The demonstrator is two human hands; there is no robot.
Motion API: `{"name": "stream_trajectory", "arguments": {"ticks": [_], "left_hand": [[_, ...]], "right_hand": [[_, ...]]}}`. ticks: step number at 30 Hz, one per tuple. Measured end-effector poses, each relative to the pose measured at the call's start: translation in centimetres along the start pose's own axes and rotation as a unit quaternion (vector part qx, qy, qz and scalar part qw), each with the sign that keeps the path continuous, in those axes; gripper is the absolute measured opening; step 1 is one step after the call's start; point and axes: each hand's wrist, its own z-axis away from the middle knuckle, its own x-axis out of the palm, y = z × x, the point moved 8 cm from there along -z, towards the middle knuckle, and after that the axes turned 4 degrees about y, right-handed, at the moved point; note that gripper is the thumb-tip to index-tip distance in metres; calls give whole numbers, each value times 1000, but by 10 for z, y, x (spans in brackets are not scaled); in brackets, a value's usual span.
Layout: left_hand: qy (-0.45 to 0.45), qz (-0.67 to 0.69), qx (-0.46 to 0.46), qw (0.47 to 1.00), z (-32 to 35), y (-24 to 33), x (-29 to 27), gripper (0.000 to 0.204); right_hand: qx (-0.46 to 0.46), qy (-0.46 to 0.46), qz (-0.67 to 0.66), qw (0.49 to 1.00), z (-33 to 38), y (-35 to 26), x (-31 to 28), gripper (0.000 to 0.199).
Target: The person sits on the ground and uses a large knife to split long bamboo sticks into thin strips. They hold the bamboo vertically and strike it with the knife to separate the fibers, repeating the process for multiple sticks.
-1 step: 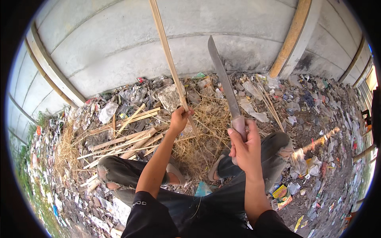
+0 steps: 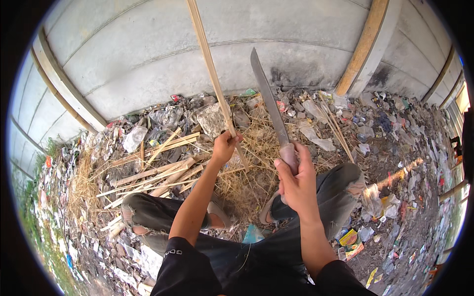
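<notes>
My left hand (image 2: 225, 147) is closed around a long, narrow bamboo strip (image 2: 210, 66), near its lower end. The strip stands steeply, its lower end close over the straw and its top running out of view at the upper edge. In my right hand (image 2: 298, 185) is a machete (image 2: 270, 103), gripped by its brownish handle. Its dark blade points up and slightly left, to the right of the strip and apart from it. Between my feet and the wall lies a heap of straw-like shavings (image 2: 256, 172).
Several split bamboo strips (image 2: 153, 180) lie at the left by my knee. A pale stone block (image 2: 211, 120) sits beyond my left hand. Plastic scraps and litter cover the ground. A grey panel wall (image 2: 163, 59) rises ahead, with a bamboo pole (image 2: 363, 47) leaning on it.
My right hand has shifted a little left with the machete, and the blade tip is nearer the strip. My left hand and the strip have barely moved.
</notes>
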Motion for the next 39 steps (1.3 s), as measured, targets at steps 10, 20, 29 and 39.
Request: {"name": "stream_trajectory", "arguments": {"ticks": [10,20,29,39], "left_hand": [[-17,-199,32,979,14,-34,-3,28],[178,215,223,934,-34,214,-115,68],[95,285,191,934,-67,253,-107,61],[-19,295,134,946,-69,248,-83,70]], "right_hand": [[-49,-73,188,978,24,61,72,61],[-92,-70,194,974,42,59,61,61],[-140,-13,-51,989,10,-30,36,56],[-68,-102,31,992,64,43,42,57]]}}
